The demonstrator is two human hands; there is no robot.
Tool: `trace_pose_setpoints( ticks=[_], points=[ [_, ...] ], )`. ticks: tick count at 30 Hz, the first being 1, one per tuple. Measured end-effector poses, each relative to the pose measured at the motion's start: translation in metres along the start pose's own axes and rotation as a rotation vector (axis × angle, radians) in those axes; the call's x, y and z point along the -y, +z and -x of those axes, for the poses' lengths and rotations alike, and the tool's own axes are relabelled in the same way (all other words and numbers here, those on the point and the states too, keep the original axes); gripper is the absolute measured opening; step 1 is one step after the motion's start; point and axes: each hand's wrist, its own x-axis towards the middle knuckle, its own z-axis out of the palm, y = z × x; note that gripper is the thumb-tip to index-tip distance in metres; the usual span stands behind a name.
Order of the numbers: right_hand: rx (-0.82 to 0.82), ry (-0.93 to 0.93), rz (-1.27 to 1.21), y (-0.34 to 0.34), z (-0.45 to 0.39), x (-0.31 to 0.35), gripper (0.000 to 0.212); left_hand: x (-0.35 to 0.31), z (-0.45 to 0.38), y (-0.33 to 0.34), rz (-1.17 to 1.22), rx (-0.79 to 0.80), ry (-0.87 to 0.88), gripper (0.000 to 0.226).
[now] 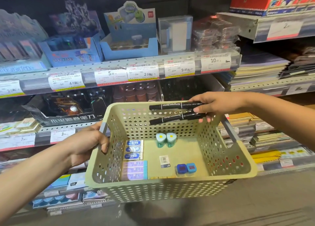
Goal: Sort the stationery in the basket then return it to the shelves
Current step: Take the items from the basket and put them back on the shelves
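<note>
Two black markers (177, 112) lie pinched in my right hand (216, 106), long axes toward nine o'clock over the basket (170, 186) whose handle my left hand (88, 143) grips.

A stationery shop — price tags (110, 75) line the stocked shelves (119, 67).

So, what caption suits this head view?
Right hand lifts two black permanent markers above the perforated beige plastic basket.

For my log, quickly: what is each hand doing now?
Left hand: grips the basket handle.
Right hand: holds two black markers above the basket.
</note>
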Motion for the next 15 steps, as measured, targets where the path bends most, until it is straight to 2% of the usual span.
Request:
trace_pose_setpoints(
  ticks=[5,9,15],
  points=[
    [-0.075,0.043,-0.145,-0.006,0.003,-0.006,0.041,-0.001,0.0,0.0,-0.008,0.016,0.003,0.062],
    [-0.108,0.018,-0.349,-0.009,0.0,-0.014,0.024,0.002,-0.004,-0.003,-0.008,0.009,0.001,0.069],
    [-0.321,0.061,-0.69,-0.009,-0.014,-0.026,0.027,0.006,-0.006,-0.01,-0.007,-0.01,0.009,0.08]
  ],
)
